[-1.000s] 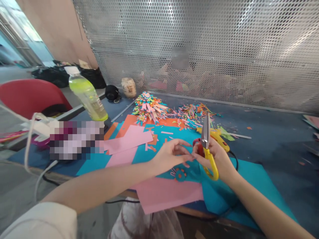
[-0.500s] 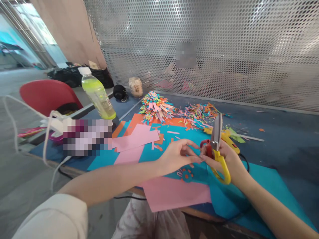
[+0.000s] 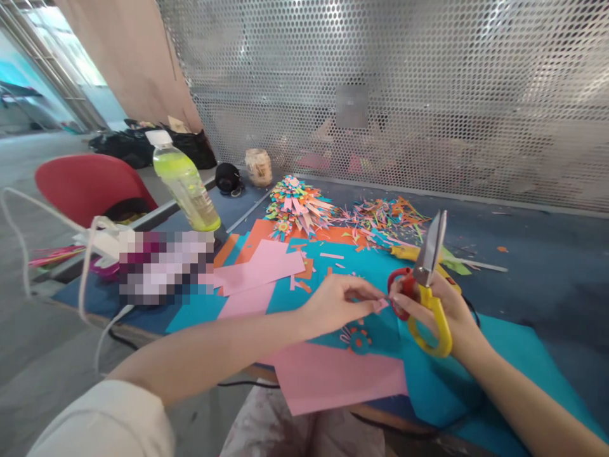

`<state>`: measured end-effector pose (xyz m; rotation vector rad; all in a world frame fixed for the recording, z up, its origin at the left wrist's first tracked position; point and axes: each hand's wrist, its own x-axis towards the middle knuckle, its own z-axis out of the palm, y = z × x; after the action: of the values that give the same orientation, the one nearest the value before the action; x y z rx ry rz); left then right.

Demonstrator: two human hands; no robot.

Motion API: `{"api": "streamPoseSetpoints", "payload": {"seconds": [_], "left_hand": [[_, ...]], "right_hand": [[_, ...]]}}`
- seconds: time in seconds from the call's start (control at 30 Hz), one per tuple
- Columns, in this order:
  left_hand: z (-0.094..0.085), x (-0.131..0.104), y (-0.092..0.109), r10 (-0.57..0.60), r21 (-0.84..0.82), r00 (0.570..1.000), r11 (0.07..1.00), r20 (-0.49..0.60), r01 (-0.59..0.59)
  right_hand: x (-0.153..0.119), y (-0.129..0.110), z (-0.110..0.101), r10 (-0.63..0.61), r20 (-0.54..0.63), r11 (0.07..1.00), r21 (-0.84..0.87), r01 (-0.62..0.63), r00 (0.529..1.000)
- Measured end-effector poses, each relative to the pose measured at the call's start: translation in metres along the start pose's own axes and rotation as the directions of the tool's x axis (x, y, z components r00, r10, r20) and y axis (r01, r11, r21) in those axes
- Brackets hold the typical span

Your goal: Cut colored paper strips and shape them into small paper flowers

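Note:
Between the thumb and fingers of my left hand [image 3: 335, 306] is a small pink paper piece [image 3: 382, 305]. My right hand [image 3: 450, 311] holds scissors [image 3: 431, 254] with one red and one yellow handle, blades pointing up and away from the paper. The fingertips of my right hand are close to the pink piece; whether they touch it I cannot tell. Below my hands lies a teal and orange paper flower [image 3: 359, 341] beside small pink paper loops [image 3: 345, 334]. Pink sheet [image 3: 337, 377] and teal sheet [image 3: 504, 355] lie on the table.
A paper-strip cone [image 3: 299, 206] and a heap of paper scraps [image 3: 390, 212] stand farther back. The yellow glue gun [image 3: 404, 252] lies behind my right hand. A bottle [image 3: 185, 181], black round object [image 3: 228, 178] and jar [image 3: 259, 167] stand left. Perforated metal [image 3: 428, 95] rises behind.
My hands have drawn slightly apart, and the pink piece now shows at my left fingertips. The scissors have moved a little right and tilted to the right.

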<state>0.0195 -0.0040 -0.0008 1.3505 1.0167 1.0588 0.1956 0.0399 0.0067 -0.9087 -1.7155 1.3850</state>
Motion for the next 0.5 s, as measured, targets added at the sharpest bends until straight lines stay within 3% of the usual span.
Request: {"api": "streamPoseSetpoints", "payload": {"seconds": [0.1,0.27,0.5], "left_hand": [[-0.0032,0.0020,0.0021,0.004,-0.081,1.000,0.997,-0.020,-0.006],[-0.0052,0.0053,0.0055,0.023,-0.213,0.988,0.975,-0.150,-0.055],[-0.0055,0.0063,0.0099,0.046,-0.288,0.964,0.950,-0.261,-0.124]], "right_hand": [[0.0002,-0.0034,-0.0023,0.008,0.003,0.998,0.067,-0.008,1.000],[-0.0025,-0.0007,-0.0037,0.051,0.023,0.997,0.048,-0.052,0.998],[-0.0050,-0.0031,-0.0065,0.056,0.075,0.988,-0.145,-0.045,0.996]]}}
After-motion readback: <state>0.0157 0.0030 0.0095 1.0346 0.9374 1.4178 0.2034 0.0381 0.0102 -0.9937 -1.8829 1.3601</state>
